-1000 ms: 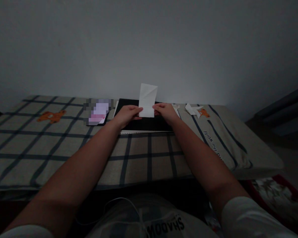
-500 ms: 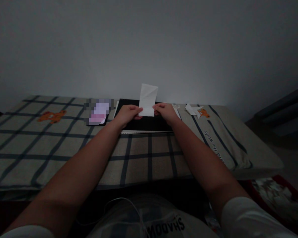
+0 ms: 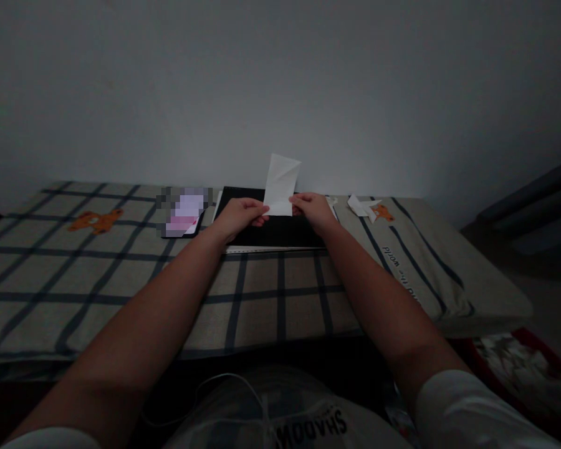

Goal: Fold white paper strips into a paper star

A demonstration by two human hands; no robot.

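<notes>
I have the left hand (image 3: pixel 240 215) and right hand (image 3: pixel 311 211) each pinched on a lower corner of the paper (image 3: pixel 281 185), upright over the black board (image 3: pixel 273 232) near the bed's far edge; uneven pull could tear or skew its creases.

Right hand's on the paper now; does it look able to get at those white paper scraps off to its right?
Probably yes: the paper scraps lie just beside the right hand with bare cloth between, but that hand is pinching the white paper.
</notes>
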